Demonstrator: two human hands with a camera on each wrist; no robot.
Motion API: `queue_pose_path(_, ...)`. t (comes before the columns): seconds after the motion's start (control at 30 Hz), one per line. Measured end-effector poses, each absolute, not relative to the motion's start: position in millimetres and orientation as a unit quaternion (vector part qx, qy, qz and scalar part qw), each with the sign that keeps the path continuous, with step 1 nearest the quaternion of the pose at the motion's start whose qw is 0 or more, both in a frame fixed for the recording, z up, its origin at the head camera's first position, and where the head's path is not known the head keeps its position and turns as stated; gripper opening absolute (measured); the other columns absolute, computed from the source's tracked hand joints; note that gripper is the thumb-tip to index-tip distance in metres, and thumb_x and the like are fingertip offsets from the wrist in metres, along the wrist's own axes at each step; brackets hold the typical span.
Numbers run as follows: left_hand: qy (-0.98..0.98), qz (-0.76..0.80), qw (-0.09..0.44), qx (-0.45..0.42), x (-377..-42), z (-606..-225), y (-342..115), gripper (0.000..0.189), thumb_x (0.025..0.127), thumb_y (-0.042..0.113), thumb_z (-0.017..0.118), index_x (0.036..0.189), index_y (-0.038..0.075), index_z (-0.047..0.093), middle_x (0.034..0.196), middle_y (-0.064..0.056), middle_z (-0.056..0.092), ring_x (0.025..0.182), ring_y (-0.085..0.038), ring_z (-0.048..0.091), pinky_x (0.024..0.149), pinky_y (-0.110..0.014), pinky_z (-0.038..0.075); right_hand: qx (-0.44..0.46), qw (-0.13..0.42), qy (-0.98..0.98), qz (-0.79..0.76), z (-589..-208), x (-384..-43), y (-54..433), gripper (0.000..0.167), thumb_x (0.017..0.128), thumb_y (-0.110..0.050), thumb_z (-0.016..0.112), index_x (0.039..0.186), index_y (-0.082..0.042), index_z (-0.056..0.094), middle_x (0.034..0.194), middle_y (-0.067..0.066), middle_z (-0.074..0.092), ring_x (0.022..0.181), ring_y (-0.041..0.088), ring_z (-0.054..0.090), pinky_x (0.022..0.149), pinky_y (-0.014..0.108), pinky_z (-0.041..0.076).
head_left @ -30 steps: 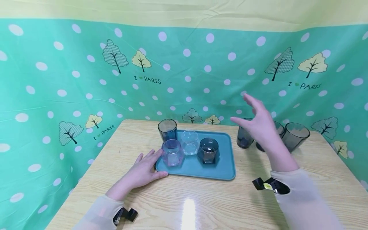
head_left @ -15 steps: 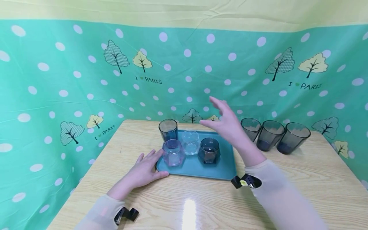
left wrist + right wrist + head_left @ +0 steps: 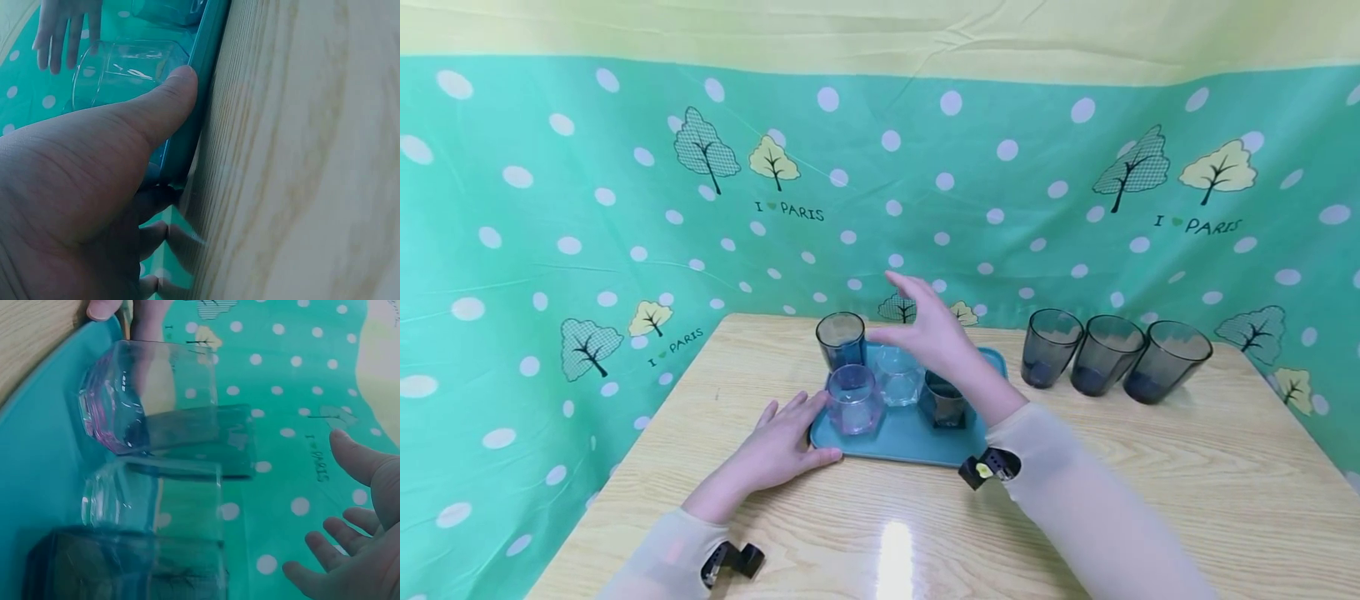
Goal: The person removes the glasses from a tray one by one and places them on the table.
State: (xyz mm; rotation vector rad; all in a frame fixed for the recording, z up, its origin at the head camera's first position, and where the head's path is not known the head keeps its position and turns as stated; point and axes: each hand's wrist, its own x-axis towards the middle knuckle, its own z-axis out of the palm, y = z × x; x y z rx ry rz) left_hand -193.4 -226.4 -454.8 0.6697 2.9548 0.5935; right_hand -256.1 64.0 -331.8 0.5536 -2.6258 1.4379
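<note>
My left hand rests at the front-left corner of a blue tray, thumb on the front rim and fingers along the left side. Over the back of the tray hovers my right hand, holding nothing, its thumb and fingers spread apart. Its fingertips point toward a tall smoky glass at the back-left corner. On the tray stand a short pink-tinted glass, a short clear glass and a short dark glass, which my right forearm partly covers.
Three tall smoky glasses, the nearest to the tray being the left glass, stand in a row at the back right of the wooden table. A green dotted curtain hangs behind and to the left.
My right hand has moved left from the row of tall glasses to above the tray, spread and holding nothing. My left hand stays at the tray corner.
</note>
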Motion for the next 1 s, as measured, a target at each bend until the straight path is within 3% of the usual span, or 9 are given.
queue_pose_path(0.23, 0.957, 0.194, 0.032, 0.213, -193, -453, -226, 0.104, 0.097, 0.067, 0.076, 0.169, 0.001, 0.04, 0.171, -0.017, 0.046, 0.161, -0.048, 0.033, 0.125, -0.081, 0.014, 0.188, 0.035, -0.871, 0.452, -344, -265, 40, 0.098, 0.092, -0.037, 0.094, 0.172, -0.022, 0.041, 0.172, 0.004, 0.043, 0.156, 0.031, 0.044, 0.123, 0.057, 0.041)
queue_pose_path(0.5, 0.956, 0.198, 0.028, 0.217, -193, -454, -225, 0.105, 0.097, 0.067, 0.076, 0.17, 0.001, 0.039, 0.17, -0.019, 0.047, 0.159, -0.049, 0.035, 0.123, -0.083, 0.016, 0.186, 0.015, -0.874, 0.448, -353, -271, 26, 0.1, 0.092, -0.037, 0.094, 0.174, -0.031, 0.038, 0.174, 0.005, 0.039, 0.156, 0.034, 0.045, 0.122, 0.061, 0.042)
queue_pose_path(0.8, 0.955, 0.197, 0.027, 0.218, -193, -453, -225, 0.102, 0.097, 0.064, 0.078, 0.169, 0.002, 0.041, 0.169, -0.019, 0.048, 0.159, -0.05, 0.036, 0.123, -0.083, 0.016, 0.193, 0.014, -0.887, 0.418, -358, -277, 15, 0.099, 0.092, -0.04, 0.093, 0.172, -0.017, 0.041, 0.175, 0.01, 0.04, 0.16, 0.035, 0.04, 0.126, 0.058, 0.038)
queue_pose_path(1.0, 0.955, 0.199, 0.027, 0.219, -192, -453, -225, 0.104, 0.096, 0.066, 0.077, 0.169, 0.002, 0.041, 0.169, -0.019, 0.048, 0.16, -0.049, 0.035, 0.123, -0.083, 0.016, 0.19, -0.001, -0.896, 0.402, -359, -280, 11, 0.099, 0.092, -0.04, 0.093, 0.173, -0.018, 0.04, 0.176, 0.012, 0.038, 0.161, 0.035, 0.038, 0.127, 0.057, 0.036)
